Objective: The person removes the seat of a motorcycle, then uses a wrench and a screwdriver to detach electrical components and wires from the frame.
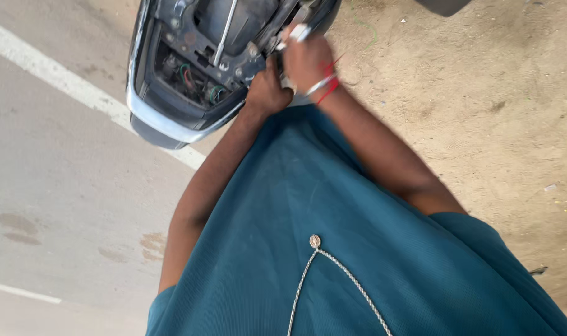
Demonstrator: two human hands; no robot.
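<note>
Gripping something small and pale, my right hand (305,59) has its fingers (294,34) curled at the edge of the opened scooter body (190,68); I can't make out what the piece is. Left hand (266,92) sits just beside and below it, fingers folded against the same dark edge, whether they clasp anything I cannot tell. Bangle and red thread (324,87) on the right wrist. Wires (199,84) show inside the open body, a metal rod (224,34) above them. Teal shirt (333,249) and a neck chain (321,267) hang below; white road line (59,81) to the left.
</note>
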